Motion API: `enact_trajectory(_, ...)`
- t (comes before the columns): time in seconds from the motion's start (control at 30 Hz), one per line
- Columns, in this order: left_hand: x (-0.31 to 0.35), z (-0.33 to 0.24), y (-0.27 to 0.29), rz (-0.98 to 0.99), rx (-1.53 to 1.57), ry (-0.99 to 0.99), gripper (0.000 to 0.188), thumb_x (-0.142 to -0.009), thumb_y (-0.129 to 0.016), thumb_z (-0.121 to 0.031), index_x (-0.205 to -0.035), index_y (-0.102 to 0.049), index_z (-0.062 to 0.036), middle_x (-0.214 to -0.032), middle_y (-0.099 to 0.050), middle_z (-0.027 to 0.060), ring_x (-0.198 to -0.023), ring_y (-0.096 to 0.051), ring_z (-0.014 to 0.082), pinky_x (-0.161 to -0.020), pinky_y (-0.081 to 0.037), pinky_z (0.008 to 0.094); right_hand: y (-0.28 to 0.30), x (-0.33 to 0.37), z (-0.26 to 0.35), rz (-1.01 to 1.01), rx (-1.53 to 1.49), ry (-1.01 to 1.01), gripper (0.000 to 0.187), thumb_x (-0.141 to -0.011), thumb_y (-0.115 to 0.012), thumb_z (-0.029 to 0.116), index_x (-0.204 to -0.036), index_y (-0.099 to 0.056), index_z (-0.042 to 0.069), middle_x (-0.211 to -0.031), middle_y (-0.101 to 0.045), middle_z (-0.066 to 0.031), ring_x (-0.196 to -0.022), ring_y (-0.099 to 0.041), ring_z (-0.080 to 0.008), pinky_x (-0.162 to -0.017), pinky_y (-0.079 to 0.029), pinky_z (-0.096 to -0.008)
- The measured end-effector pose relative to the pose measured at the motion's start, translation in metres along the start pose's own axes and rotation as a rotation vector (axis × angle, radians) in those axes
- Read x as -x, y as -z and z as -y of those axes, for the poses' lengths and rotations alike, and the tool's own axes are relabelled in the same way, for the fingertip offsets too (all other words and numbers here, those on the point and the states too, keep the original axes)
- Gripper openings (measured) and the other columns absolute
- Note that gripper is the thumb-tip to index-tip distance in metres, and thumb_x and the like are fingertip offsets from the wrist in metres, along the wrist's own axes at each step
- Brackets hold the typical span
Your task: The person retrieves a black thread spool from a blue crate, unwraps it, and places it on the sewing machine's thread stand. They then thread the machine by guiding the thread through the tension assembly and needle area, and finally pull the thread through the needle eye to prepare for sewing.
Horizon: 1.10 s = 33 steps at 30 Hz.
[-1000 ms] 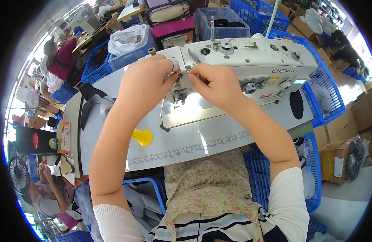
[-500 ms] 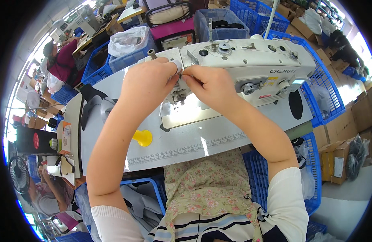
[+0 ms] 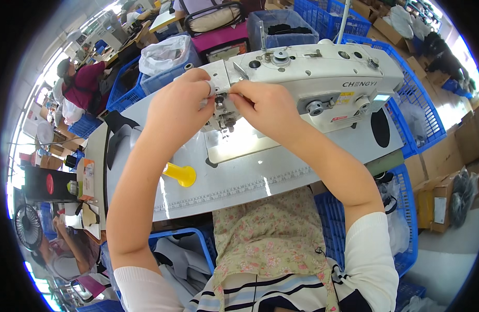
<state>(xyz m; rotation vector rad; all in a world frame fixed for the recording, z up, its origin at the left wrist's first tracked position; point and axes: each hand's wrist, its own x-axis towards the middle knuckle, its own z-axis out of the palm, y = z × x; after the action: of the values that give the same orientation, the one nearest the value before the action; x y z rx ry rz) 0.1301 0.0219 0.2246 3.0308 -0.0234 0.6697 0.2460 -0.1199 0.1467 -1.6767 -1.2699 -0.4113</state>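
A white sewing machine (image 3: pixel 322 78) stands across the grey table top. My left hand (image 3: pixel 183 101) is at the left end of the machine head, thumb and fingers closed together. Beside it my right hand (image 3: pixel 265 106) pinches in front of the machine head, just above the needle parts (image 3: pixel 226 120). A gap with small metal fittings shows between the two hands. Whatever the fingertips hold is too small to make out. Below my left forearm lies a yellow spool-like piece (image 3: pixel 183 175) with a flared round end, partly hidden by that arm.
A printed ruler strip (image 3: pixel 239 193) runs along the table's near edge. Dark and grey fabric pieces (image 3: pixel 120 132) lie at the table's left. Blue crates (image 3: pixel 405 218) stand around the table, one with grey fabric (image 3: pixel 185 265). Other people (image 3: pixel 86 86) sit at the left.
My left hand has moved a little left, away from the right hand, so the gap between them is wider. My right hand still pinches near the same part of the machine.
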Motion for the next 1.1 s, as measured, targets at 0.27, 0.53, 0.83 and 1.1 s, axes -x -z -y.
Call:
enact_trajectory(0.27,0.000,-0.008,-0.005,0.002,-0.127,0.075,0.008,-0.076,-0.063,-0.011,-0.078,-0.065,-0.0033,-0.103,-0.062,0.0042,-0.078,-0.062,0.0280,-0.068,-0.050,0.0356,0.000,-0.002,-0.002,0.011,0.046,0.031,0.009,-0.084,-0.061,0.016,-0.084,-0.063,0.007,-0.071,-0.062,-0.0113,-0.064,-0.060,-0.0313,-0.056,-0.046,-0.0382)
enact_trajectory(0.53,-0.001,-0.015,-0.010,0.039,-0.212,0.133,0.009,-0.076,-0.064,-0.012,-0.079,-0.065,-0.0036,-0.102,-0.061,0.0039,-0.078,-0.062,0.0281,-0.067,-0.050,0.0363,-0.001,-0.003,-0.003,0.003,0.057,0.069,0.008,-0.083,-0.061,0.015,-0.083,-0.063,0.007,-0.069,-0.061,-0.0116,-0.062,-0.059,-0.0311,-0.055,-0.046,-0.0387)
enact_trajectory(0.83,0.012,-0.016,-0.020,-0.041,-0.174,0.165,0.009,-0.078,-0.064,-0.012,-0.076,-0.063,-0.0030,-0.109,-0.062,0.0024,-0.073,-0.063,0.0262,-0.063,-0.050,0.0346,0.001,-0.005,-0.002,-0.036,0.081,0.114,0.010,-0.082,-0.061,0.016,-0.077,-0.059,0.008,-0.066,-0.060,-0.0102,-0.060,-0.060,-0.0302,-0.054,-0.047,-0.0407)
enact_trajectory(1.1,0.033,-0.017,-0.057,-0.315,-0.209,0.111,0.015,-0.074,-0.068,-0.013,-0.067,-0.059,-0.0033,-0.123,-0.059,0.0081,-0.060,-0.063,0.0222,-0.050,-0.049,0.0321,0.004,-0.005,-0.003,-0.020,0.082,0.118,0.008,-0.084,-0.061,0.016,-0.081,-0.062,0.008,-0.066,-0.060,-0.0096,-0.060,-0.059,-0.0296,-0.053,-0.045,-0.0381)
